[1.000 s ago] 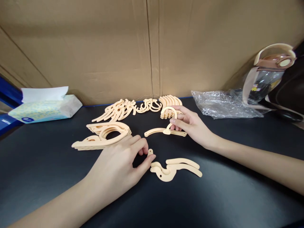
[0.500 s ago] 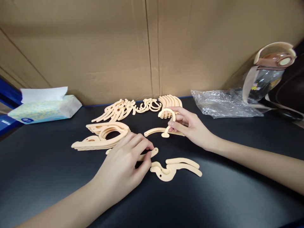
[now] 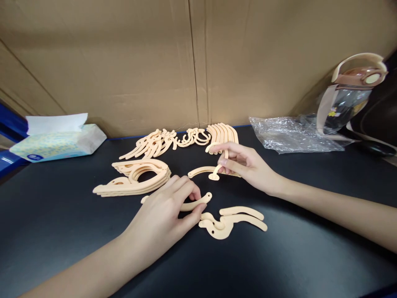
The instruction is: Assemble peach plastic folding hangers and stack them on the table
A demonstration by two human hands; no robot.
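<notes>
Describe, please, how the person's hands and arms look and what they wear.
The left hand and right hand are bare: no gloves, rings, watch or bracelets. Both arms are uncovered to the picture's edge, so no sleeves show. The fingernails look short and plain.

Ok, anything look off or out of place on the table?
Nothing stands out. The peach stacks lie tidy, with no part visibly broken. The left hand pinches a curved piece, the right hand a hook. Only loose items: a crumpled bag at the right rear and a bottle that looks tilted beside it.
</notes>
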